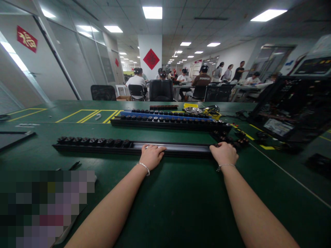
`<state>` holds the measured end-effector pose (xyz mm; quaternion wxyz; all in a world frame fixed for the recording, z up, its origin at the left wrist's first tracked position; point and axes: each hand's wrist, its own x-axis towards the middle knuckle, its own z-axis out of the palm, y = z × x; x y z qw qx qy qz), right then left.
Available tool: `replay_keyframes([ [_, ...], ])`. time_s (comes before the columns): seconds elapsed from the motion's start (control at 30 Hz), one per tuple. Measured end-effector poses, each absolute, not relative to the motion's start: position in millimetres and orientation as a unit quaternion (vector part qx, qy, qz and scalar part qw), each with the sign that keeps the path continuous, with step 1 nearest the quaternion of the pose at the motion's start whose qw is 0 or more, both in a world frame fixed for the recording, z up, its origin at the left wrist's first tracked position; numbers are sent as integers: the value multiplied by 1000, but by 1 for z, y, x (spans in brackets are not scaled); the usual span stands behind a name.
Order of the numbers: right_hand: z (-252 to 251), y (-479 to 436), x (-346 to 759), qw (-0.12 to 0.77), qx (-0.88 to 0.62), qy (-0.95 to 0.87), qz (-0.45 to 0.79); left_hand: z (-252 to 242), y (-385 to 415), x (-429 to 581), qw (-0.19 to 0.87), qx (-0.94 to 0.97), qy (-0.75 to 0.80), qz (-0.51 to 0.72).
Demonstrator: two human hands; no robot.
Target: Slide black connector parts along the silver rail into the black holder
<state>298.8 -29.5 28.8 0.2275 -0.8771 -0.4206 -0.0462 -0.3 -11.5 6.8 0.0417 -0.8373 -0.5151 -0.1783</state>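
A long black tray (186,154) lies across the green table in front of me. Its left part holds a row of small black parts (95,141), while a smooth silvery channel shows along the rest. My left hand (152,155) is closed over the near edge at mid-length, fingertips in the channel and thumb pointing right. At the tray's right end, my right hand (225,153) has its fingers closed. Something small and dark shows at those fingertips, too hidden to name. A bracelet circles each wrist.
Behind lie another filled black tray (168,126) and a blue strip (124,113). A metal bowl (193,110) and cables sit farther back. Loose black parts (240,139) lie right, near a large open electronic unit (279,106). A dark flat panel (15,139) lies left. People sit beyond.
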Motion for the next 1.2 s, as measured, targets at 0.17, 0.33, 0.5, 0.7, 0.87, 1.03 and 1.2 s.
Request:
replay_keyframes([
  [0.17,29,-30,302,228,-880,-416,-37,7,-11,-1,44,-838,-512,-182],
  [0.33,29,-30,304,233,-880,-412,-32,7,-11,-1,39,-838,-513,-181],
  [0.5,26,-30,309,247,-876,-412,-39,8,-12,-1,33,-838,-514,-178],
  [0.7,26,-31,314,256,-876,-406,-40,9,-12,-1,31,-837,-519,-173],
  [0.87,25,-31,317,262,-878,-398,-40,8,-11,-1,37,-839,-513,-177],
  [1.03,24,-32,322,272,-882,-383,-36,8,-12,-1,36,-838,-516,-173],
  [1.2,23,-33,328,279,-884,-373,-39,8,-12,-1,37,-839,-514,-175],
])
